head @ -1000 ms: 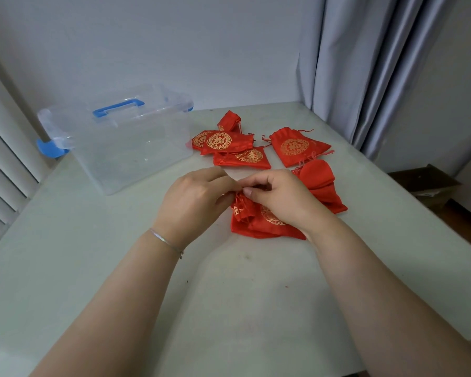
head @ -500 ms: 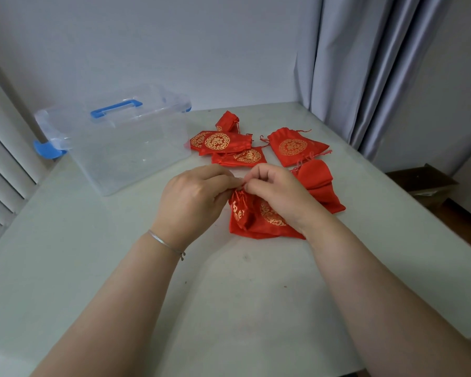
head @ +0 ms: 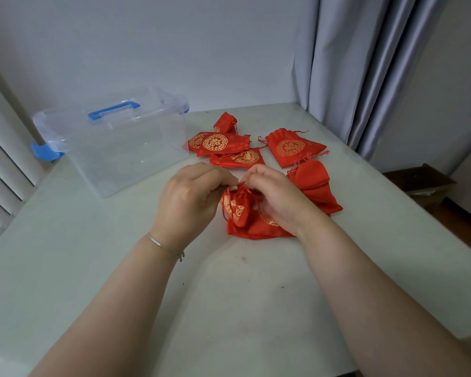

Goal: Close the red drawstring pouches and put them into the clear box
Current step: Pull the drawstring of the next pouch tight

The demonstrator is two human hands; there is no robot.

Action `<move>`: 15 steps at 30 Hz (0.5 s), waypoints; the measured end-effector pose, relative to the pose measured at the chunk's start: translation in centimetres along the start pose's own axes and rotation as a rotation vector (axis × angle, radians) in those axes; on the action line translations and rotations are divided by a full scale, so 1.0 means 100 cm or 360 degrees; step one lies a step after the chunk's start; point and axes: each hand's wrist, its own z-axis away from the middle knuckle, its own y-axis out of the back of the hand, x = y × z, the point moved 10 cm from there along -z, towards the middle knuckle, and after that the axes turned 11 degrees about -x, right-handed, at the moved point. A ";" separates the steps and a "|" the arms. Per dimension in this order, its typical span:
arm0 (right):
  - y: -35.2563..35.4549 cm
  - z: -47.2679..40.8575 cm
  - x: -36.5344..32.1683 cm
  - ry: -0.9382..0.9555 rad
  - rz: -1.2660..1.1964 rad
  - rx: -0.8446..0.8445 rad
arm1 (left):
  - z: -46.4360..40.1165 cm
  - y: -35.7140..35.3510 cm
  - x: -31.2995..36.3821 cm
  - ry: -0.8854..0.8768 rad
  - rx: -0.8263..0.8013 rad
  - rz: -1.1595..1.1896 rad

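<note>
Hands (head: 237, 194) on one pouch (head: 237, 208); one clear box (head: 125, 148).

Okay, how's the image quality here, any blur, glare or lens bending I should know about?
Head view: soft, even light, only faint shadows under the forearms; the wide lens bends the curtain and table edges; the clear box shows mild reflections on its walls; both hands, left hand and right hand, and the pouch look reasonably sharp.

Loose pouches (head: 230, 148) lie between hands (head: 237, 197) and clear box (head: 114, 148).
</note>
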 end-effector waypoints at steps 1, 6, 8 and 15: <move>-0.005 -0.002 0.007 -0.0032 -0.0346 -0.0069 | 0.000 0.000 0.001 -0.0025 0.0001 -0.0029; -0.023 -0.003 0.008 0.0013 -0.0663 -0.0388 | 0.000 0.007 0.000 0.0011 0.0079 0.0003; -0.020 -0.005 0.009 0.0013 -0.0407 -0.0371 | 0.001 0.010 -0.009 0.0145 0.0111 0.0205; 0.001 0.002 -0.021 0.0279 0.0928 0.0012 | 0.005 -0.020 -0.041 0.0754 -0.0148 0.1019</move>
